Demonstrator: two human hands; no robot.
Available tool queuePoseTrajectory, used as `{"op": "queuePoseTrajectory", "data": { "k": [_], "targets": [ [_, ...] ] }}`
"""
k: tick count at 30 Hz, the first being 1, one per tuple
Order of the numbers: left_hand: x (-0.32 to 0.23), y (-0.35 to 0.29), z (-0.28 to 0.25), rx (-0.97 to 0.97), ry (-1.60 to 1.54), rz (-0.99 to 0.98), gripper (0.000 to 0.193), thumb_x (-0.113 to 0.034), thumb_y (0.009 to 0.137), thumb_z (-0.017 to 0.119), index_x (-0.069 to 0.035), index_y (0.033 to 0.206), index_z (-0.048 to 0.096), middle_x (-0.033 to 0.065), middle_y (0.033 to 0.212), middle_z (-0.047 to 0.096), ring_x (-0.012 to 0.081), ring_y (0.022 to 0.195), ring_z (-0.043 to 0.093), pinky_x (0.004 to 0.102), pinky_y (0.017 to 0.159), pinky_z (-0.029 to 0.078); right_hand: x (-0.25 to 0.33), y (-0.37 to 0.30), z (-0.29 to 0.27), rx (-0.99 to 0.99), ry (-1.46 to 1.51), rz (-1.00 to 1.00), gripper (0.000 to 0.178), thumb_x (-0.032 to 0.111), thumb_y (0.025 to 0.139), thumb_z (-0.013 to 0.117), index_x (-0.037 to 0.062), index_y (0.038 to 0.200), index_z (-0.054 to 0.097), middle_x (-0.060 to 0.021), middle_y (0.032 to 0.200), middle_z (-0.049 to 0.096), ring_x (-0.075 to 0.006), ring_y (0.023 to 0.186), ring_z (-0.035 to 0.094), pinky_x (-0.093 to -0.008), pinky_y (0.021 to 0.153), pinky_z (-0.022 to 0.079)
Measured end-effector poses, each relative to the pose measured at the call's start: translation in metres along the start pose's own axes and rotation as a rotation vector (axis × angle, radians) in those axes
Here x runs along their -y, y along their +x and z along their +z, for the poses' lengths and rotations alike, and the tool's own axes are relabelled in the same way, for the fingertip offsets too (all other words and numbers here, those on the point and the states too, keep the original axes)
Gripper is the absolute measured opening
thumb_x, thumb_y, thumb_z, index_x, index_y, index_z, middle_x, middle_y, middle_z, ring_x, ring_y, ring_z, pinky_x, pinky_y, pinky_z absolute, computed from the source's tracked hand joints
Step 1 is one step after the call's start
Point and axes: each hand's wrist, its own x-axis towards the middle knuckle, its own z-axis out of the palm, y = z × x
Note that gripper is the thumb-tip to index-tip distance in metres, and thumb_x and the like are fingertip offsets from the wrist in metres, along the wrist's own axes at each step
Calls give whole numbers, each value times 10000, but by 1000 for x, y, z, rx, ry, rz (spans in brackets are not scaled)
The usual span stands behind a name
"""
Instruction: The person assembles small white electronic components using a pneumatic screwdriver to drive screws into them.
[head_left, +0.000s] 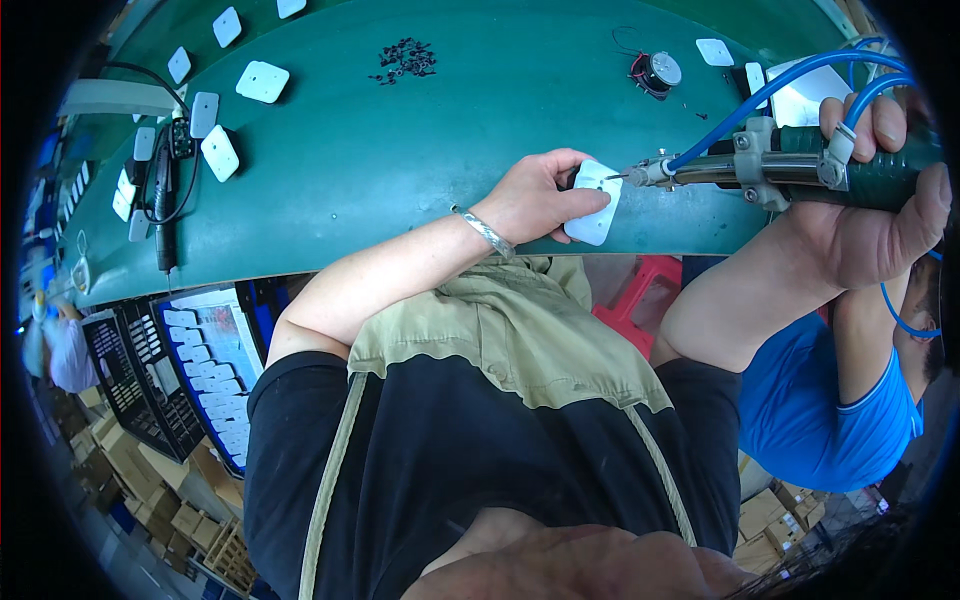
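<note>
Head view: the left hand (545,200) is pinching a white rounded-corner casing (595,228) firmly, thumb pressing on top and fingers curling underneath, right by the near edge of the green surface (450,140); the right hand (860,235) is wrapping round a hose-fed power screwdriver (720,170), fingers mostly closed on the grip, with blue hoses (800,72) looping off it; the bit (616,177) is pointing left at the upper part of the casing; can't really tell if it's sitting in a screw head or just above. Black screws (405,60) are lying in a loose pile farther back; more white casings (262,82) are sitting off to the left; looks to me like the screw-driving step is going on; next move is probably calling for lining the bit up square, bracing the casing and pressing evenly, thumb staying clear.
</note>
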Motion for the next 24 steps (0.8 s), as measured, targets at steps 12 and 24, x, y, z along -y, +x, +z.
{"op": "queuePoseTrajectory", "data": {
  "k": [12,24],
  "targets": [
    [-11,0,4,14,-28,-6,332,-144,787,622,-47,1091,528,11,778,589,55,611,553,189,455,448,1,-1,-11,-48,-63,24,366,274,839,489,-1,1071,420,-95,846,505,-175,742,476,-322,695,389],
    [-5,1,-12,-20,79,16,351,-161,772,642,-63,1092,536,16,815,594,70,665,573,198,494,479,-4,1,-6,-14,-39,93,368,296,823,508,5,1034,433,-91,860,487,-173,770,462,-327,714,387]
  ]
}}
